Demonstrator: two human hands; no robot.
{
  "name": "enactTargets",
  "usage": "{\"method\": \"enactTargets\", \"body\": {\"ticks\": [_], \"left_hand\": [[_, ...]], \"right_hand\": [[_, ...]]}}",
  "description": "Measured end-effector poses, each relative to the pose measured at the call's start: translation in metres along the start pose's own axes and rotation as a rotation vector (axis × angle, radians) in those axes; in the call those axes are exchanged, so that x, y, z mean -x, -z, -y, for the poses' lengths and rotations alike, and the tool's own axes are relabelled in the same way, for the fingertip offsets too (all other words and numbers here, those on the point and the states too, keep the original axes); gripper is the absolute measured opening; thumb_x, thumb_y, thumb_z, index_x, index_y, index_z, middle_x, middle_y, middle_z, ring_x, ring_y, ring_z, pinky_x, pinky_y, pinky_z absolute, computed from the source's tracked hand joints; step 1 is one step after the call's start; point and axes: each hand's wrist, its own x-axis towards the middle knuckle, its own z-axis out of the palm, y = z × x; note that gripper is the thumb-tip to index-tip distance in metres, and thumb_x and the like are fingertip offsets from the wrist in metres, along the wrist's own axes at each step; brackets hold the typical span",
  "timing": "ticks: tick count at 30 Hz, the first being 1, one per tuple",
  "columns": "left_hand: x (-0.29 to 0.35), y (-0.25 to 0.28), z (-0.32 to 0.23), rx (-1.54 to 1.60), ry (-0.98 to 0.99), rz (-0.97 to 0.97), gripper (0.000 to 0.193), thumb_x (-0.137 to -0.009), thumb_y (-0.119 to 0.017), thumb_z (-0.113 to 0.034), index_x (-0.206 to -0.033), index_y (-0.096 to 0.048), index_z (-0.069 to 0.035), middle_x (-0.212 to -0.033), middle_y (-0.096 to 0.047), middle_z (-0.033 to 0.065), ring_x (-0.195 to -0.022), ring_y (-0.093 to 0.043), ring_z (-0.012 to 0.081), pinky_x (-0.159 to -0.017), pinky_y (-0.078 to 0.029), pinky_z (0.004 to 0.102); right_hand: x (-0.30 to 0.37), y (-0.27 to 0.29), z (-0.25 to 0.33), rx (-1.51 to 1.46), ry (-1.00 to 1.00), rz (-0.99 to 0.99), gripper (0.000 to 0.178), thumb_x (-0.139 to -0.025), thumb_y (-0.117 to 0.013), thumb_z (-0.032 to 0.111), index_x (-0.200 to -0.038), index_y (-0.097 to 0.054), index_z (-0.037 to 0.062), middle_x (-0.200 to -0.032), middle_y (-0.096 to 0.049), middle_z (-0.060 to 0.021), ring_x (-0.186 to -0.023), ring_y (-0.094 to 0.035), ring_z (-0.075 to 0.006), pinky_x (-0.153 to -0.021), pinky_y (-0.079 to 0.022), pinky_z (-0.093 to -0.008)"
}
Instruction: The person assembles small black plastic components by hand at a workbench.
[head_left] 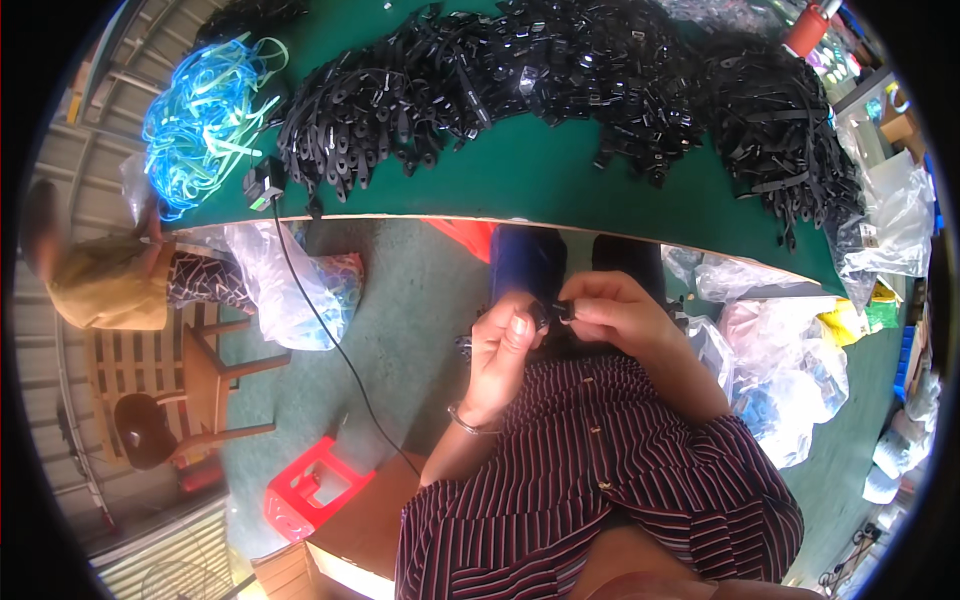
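My left hand (pixel 503 348) and my right hand (pixel 622 312) are close together over my lap, below the table's near edge. Between the left thumb and fingers is a small black piece (pixel 539 317). Another small black piece (pixel 563 311) is pinched by the right fingertips, nearly touching the first. Whether the two are joined is too small to tell. Across the table from my hands lies a broad heap of black straps (pixel 400 100) with tabs and shiny buckles. A further pile of black straps (pixel 785 130) is at the right.
The green table (pixel 560 170) curves ahead of me. On its left are tangled blue and pale green bands (pixel 205 120) and a small black box (pixel 264 183) whose cable hangs down. A red stool (pixel 315 488), a cardboard box (pixel 365 520) and plastic bags (pixel 785 365) stand around me; another person (pixel 110 280) is at left.
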Motion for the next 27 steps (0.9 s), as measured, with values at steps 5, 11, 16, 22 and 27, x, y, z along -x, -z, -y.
{"method": "enactTargets", "body": {"ticks": [5, 11, 16, 22, 27], "left_hand": [[-0.001, -0.001, 0.004, 0.135, 0.035, 0.005, 0.046, -0.088, -0.050, -0.041, -0.094, -0.055, 0.004, -0.072, -0.051, 0.0022, -0.065, -0.043, 0.0090, -0.068, -0.040, 0.0237], [-0.001, 0.003, 0.007, 0.204, 0.045, 0.046, 0.045, -0.088, -0.051, -0.039, -0.095, -0.055, 0.005, -0.075, -0.054, 0.0043, -0.066, -0.044, 0.0092, -0.068, -0.039, 0.0232], [0.000, 0.002, 0.007, 0.156, 0.095, 0.056, 0.045, -0.088, -0.050, -0.040, -0.096, -0.056, 0.003, -0.074, -0.054, 0.0031, -0.066, -0.045, 0.0083, -0.066, -0.038, 0.0208], [-0.007, 0.001, -0.012, -0.051, 0.092, 0.050, 0.016, -0.087, -0.058, -0.016, -0.090, -0.056, 0.000, -0.078, -0.057, 0.0017, -0.070, -0.049, 0.0062, -0.064, -0.042, 0.0201], [-0.010, 0.007, 0.001, -0.266, -0.044, -0.019, 0.012, -0.082, -0.062, -0.007, -0.089, -0.056, 0.002, -0.077, -0.060, 0.0033, -0.070, -0.053, 0.0077, -0.063, -0.046, 0.0221]], "right_hand": [[0.000, 0.001, -0.001, 0.063, -0.056, 0.022, 0.016, -0.085, -0.051, 0.014, -0.088, -0.058, -0.0010, -0.058, -0.043, 0.0046, -0.050, -0.034, -0.0018, -0.046, -0.023, -0.0182], [0.000, 0.001, -0.001, 0.086, -0.070, 0.026, 0.017, -0.085, -0.051, 0.014, -0.087, -0.058, -0.0011, -0.058, -0.042, 0.0051, -0.050, -0.033, -0.0014, -0.045, -0.022, -0.0185], [0.001, -0.007, 0.001, -0.001, -0.056, 0.029, 0.015, -0.086, -0.050, 0.013, -0.088, -0.058, 0.0001, -0.060, -0.043, 0.0055, -0.051, -0.033, -0.0010, -0.047, -0.022, -0.0179], [0.004, -0.016, 0.007, 0.400, 0.081, -0.148, 0.008, -0.083, -0.053, 0.007, -0.088, -0.055, 0.0002, -0.074, -0.048, 0.0015, -0.066, -0.046, -0.0058, -0.057, -0.037, -0.0206], [0.001, -0.013, 0.000, 1.079, 0.589, -0.249, 0.007, -0.076, -0.058, 0.001, -0.083, -0.055, 0.0008, -0.096, -0.047, -0.0077, -0.079, -0.052, -0.0153, -0.068, -0.043, -0.0266]]}}
